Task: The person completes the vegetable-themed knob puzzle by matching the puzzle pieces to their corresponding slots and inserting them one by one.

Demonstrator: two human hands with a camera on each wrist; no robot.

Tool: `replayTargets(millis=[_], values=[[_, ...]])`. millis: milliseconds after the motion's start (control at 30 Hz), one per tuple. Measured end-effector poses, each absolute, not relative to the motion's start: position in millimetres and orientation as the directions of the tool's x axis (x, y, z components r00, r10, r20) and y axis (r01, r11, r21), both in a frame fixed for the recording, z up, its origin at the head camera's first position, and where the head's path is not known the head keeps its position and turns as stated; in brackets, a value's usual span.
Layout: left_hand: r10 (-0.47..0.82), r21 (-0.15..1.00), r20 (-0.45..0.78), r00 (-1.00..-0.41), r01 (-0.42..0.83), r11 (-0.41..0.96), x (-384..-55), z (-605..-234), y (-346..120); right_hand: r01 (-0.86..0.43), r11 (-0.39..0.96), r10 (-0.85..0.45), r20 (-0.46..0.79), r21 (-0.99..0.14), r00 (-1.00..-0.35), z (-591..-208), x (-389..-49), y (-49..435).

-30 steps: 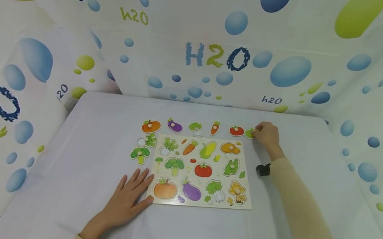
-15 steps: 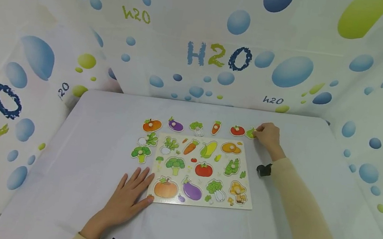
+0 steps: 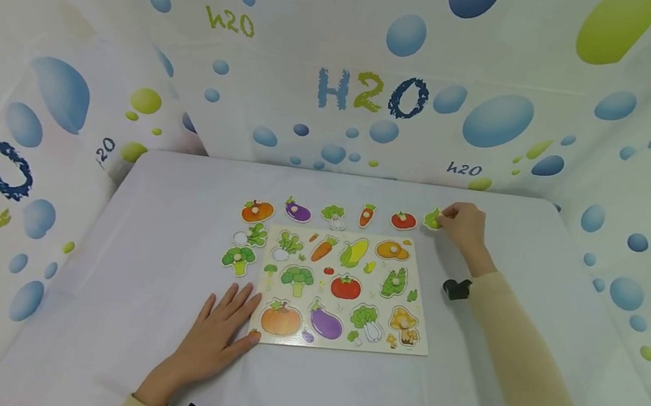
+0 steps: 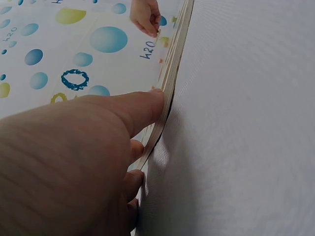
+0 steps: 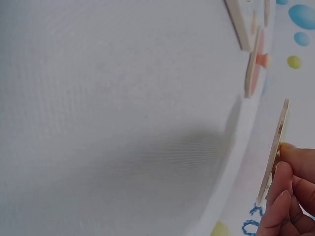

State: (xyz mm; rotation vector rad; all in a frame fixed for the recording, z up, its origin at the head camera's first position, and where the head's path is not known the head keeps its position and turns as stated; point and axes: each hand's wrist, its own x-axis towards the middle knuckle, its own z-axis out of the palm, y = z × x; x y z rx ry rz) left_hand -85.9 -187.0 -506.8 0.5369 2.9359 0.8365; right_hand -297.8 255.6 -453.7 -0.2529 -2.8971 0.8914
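Note:
A flat light-green wooden puzzle piece (image 3: 432, 219) is pinched between the thumb and fingers of my right hand (image 3: 464, 229), right of the tomato piece (image 3: 403, 221). In the right wrist view the puzzle piece (image 5: 274, 155) stands edge-on, raised off the white cloth. My left hand (image 3: 214, 334) lies with fingers spread at the lower left corner of the vegetable puzzle board (image 3: 314, 350), its thumb on the corner. The left wrist view shows that thumb (image 4: 142, 108) along the board's edge (image 4: 172, 64). Knobbed pieces such as the mushroom (image 3: 405, 325) sit in the board.
Behind the board lie the pumpkin (image 3: 257, 211), eggplant (image 3: 298, 210), bok choy (image 3: 333, 215) and carrot (image 3: 367, 216) pieces. At its left lie the radish (image 3: 251, 235) and broccoli (image 3: 239, 260) pieces. A white cloth (image 3: 159, 228) covers the table, with a bubble-printed sheet (image 3: 271, 98) behind.
My right hand has shifted slightly right and away from me, lifting the light-green puzzle piece, which now sits farther from the tomato piece. The left hand stays on the board's corner.

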Motion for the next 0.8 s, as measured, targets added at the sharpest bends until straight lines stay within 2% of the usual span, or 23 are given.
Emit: replayTargets(millis=[167, 800], values=[[0.343, 0.512, 0.082, -0.936, 0.335, 0.791, -86, -506, -187, 0.071, 0.817, 0.139, 0.075, -0.573, -0.988, -445, -291, 248], [0.349, 0.518, 0.069, -0.935, 0.332, 0.788, -85, -504, -186, -0.079, 0.87, -0.114, -0.043, -0.488, -0.993, -424, -262, 170]])
